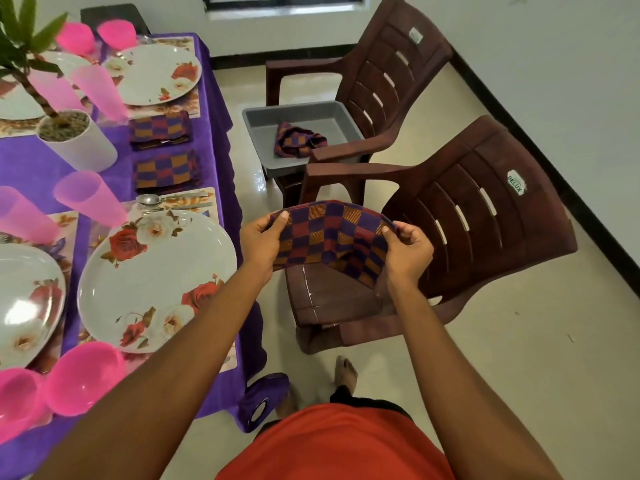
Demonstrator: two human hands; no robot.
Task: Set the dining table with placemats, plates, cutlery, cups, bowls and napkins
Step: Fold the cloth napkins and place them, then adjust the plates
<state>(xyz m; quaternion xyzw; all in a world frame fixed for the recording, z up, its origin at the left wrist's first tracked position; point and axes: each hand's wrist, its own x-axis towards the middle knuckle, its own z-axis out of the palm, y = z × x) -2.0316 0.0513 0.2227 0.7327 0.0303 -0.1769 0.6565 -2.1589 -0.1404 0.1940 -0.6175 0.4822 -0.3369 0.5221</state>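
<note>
Checkered napkin, purple/red/orange, pinched at both ends by left hand & right hand, top edge arched, held off table edge. Far folded napkin & near folded napkin lie flat btwn far plate & near plate. Crumpled napkin in grey tub.

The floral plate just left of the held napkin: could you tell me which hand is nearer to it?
Left. The left hand pinches the napkin beside the plate; the right hand holds the napkin's far end, over the chair.
</note>
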